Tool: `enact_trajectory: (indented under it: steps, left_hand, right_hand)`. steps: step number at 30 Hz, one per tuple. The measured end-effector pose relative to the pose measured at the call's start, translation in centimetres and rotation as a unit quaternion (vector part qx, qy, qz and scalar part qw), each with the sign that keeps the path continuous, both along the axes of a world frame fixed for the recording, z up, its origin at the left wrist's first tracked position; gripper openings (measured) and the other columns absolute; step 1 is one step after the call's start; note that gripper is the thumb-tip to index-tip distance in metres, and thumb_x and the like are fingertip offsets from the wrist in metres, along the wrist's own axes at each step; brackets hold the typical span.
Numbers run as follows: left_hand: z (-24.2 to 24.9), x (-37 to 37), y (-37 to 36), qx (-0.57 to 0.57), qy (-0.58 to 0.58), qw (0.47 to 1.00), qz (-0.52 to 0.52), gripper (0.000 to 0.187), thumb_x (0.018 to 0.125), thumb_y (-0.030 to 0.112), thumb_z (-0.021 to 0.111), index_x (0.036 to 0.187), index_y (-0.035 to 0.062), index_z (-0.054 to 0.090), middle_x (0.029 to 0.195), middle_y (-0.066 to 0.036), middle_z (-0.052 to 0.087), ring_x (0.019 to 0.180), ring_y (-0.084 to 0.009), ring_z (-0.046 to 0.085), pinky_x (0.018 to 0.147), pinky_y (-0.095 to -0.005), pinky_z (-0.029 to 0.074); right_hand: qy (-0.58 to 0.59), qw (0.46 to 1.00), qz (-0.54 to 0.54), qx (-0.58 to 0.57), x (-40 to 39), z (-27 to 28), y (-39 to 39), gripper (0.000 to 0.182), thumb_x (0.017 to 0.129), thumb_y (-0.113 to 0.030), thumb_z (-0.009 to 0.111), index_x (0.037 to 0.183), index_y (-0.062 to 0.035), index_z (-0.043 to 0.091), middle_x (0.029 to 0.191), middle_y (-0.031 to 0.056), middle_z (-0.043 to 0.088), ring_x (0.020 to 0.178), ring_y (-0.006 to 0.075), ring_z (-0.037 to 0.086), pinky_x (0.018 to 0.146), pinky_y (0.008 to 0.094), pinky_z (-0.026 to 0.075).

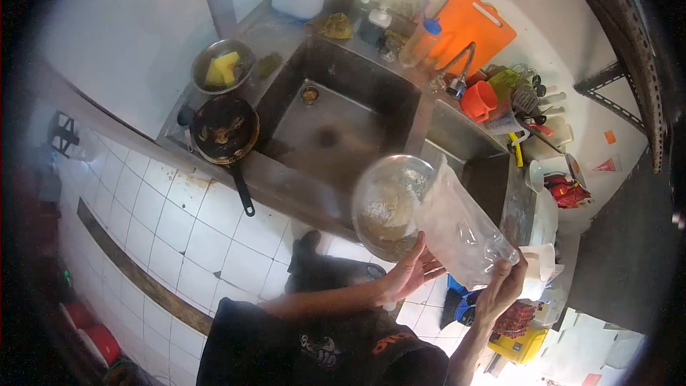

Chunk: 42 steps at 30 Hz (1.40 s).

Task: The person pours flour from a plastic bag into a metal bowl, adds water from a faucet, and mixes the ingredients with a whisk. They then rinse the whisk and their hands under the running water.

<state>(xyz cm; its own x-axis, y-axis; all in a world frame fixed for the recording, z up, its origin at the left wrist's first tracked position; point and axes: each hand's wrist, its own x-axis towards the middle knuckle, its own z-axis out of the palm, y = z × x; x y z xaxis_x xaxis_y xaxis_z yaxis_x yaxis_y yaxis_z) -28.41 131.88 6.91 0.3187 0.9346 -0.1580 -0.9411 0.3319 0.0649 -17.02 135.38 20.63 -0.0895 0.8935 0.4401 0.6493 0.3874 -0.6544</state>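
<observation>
My right hand [501,287] grips the closed lower end of a clear plastic bag [464,232], which is tilted with its mouth over a metal bowl [366,229]. Pale powder [389,211] lies in the bowl, at the front edge of the sink. My left hand [411,275] is beside the bowl's near rim and under the bag's edge, fingers stretched apart and thumb up by the rim. Whether its fingertips bear on the bowl or the bag is hard to see.
Behind the bowl lies a large sink basin [329,125], with a smaller basin [457,132] to its right. A blackened pan [225,129] and a bowl with yellow pieces [223,66] stand left. An orange board [471,28], a tap [457,84] and a red cup [477,101] are behind.
</observation>
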Motion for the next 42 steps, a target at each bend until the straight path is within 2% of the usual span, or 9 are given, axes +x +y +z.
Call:
enact_trajectory:
  steps: [3, 4, 8, 10, 13, 29, 35, 38, 42]
  left_hand:
    - [-1.9, 1.0, -0.1, 0.027, 0.005, 1.000, 0.004, 0.076, 0.086, 0.066, 0.039, 0.139, 0.0130, 0.028, 0.135, -0.006, 0.042, 0.124, -0.0179, 0.040, 0.106, -0.0366, 0.032]
    - [-1.7, 1.0, -0.1, 0.027, 0.051, 0.998, 0.035, 0.074, 0.087, 0.064, 0.039, 0.139, 0.0118, 0.029, 0.134, -0.004, 0.044, 0.124, -0.0175, 0.041, 0.105, -0.0365, 0.033]
    - [-0.8, -1.1, -0.3, 0.014, 0.007, 1.000, 0.007, 0.068, 0.089, 0.061, 0.040, 0.136, 0.0126, 0.035, 0.127, -0.001, 0.050, 0.116, -0.0157, 0.048, 0.097, -0.0344, 0.039]
    - [-1.0, -0.6, 0.0, 0.004, 0.016, 0.999, 0.041, 0.070, 0.085, 0.063, 0.046, 0.133, 0.0133, 0.039, 0.125, 0.000, 0.051, 0.108, -0.0150, 0.052, 0.093, -0.0304, 0.040]
    - [-4.5, 0.2, 1.7, -0.120, 0.012, 0.992, -0.023, 0.077, 0.079, 0.067, 0.054, 0.130, 0.0112, 0.042, 0.124, 0.001, 0.051, 0.105, -0.0145, 0.052, 0.092, -0.0276, 0.040]
    - [-0.8, -5.8, -0.8, 0.031, 0.044, 0.997, -0.059, 0.102, 0.076, 0.073, 0.049, 0.145, 0.0082, 0.010, 0.142, -0.012, 0.032, 0.129, -0.0239, 0.034, 0.110, -0.0342, 0.025]
    - [-2.1, -6.2, -1.2, 0.037, 0.029, 0.998, -0.035, 0.077, 0.090, 0.061, 0.031, 0.144, 0.0087, 0.015, 0.146, -0.014, 0.028, 0.133, -0.0245, 0.031, 0.111, -0.0389, 0.024]
    - [-0.3, -7.8, -2.5, 0.047, 0.094, 0.994, -0.026, 0.062, 0.095, 0.052, 0.029, 0.142, 0.0131, 0.025, 0.144, -0.011, 0.033, 0.132, -0.0249, 0.033, 0.110, -0.0424, 0.022]
    - [2.3, -8.9, -3.9, -0.014, 0.092, 0.995, -0.042, 0.062, 0.094, 0.051, 0.034, 0.140, 0.0101, 0.030, 0.141, -0.019, 0.035, 0.129, -0.0326, 0.036, 0.107, -0.0484, 0.029]
  right_hand:
    - [-0.090, 0.995, -0.025, -0.046, 3.4, -2.3, -1.6, 0.034, 0.095, -0.022, 0.047, 0.116, 0.0044, 0.053, 0.105, 0.0164, 0.061, 0.095, 0.0242, 0.057, 0.084, 0.0344, 0.046]
    - [0.282, 0.946, -0.058, -0.148, 6.2, -4.4, -1.5, 0.035, 0.096, -0.020, 0.045, 0.118, 0.0060, 0.050, 0.111, 0.0150, 0.057, 0.099, 0.0209, 0.052, 0.088, 0.0318, 0.041]
    - [-0.347, 0.922, -0.063, -0.158, 12.9, -6.4, 0.6, 0.047, 0.101, -0.028, 0.025, 0.143, -0.0073, 0.025, 0.145, 0.0101, 0.033, 0.132, 0.0199, 0.035, 0.108, 0.0321, 0.030]
    - [-0.079, 0.792, 0.601, -0.076, 14.1, -5.0, 6.5, 0.019, 0.076, -0.040, 0.067, 0.085, -0.0230, 0.069, 0.106, 0.0008, 0.065, 0.114, 0.0266, 0.053, 0.107, 0.0587, 0.019]
    - [-0.197, 0.955, 0.111, -0.192, 8.0, -2.8, 2.7, 0.021, 0.078, -0.037, 0.064, 0.090, -0.0206, 0.066, 0.108, 0.0023, 0.064, 0.113, 0.0259, 0.053, 0.105, 0.0557, 0.022]
    - [0.041, 0.948, 0.090, -0.303, -0.8, -4.0, 0.1, 0.031, 0.089, -0.025, 0.051, 0.115, -0.0081, 0.051, 0.116, 0.0097, 0.057, 0.108, 0.0223, 0.053, 0.096, 0.0407, 0.035]
    - [0.424, 0.833, 0.044, -0.354, 3.6, -8.6, -3.1, 0.037, 0.094, -0.019, 0.044, 0.126, -0.0022, 0.044, 0.120, 0.0132, 0.054, 0.106, 0.0206, 0.054, 0.092, 0.0337, 0.042]
    - [0.714, 0.619, 0.005, -0.327, 5.2, -14.4, -6.4, 0.038, 0.094, -0.017, 0.042, 0.129, -0.0030, 0.044, 0.121, 0.0127, 0.054, 0.107, 0.0233, 0.055, 0.092, 0.0342, 0.046]
    - [0.759, 0.568, -0.173, -0.267, 5.2, -15.0, -11.1, 0.033, 0.094, -0.030, 0.047, 0.118, -0.0074, 0.051, 0.108, 0.0075, 0.058, 0.100, 0.0204, 0.055, 0.075, 0.0377, 0.052]
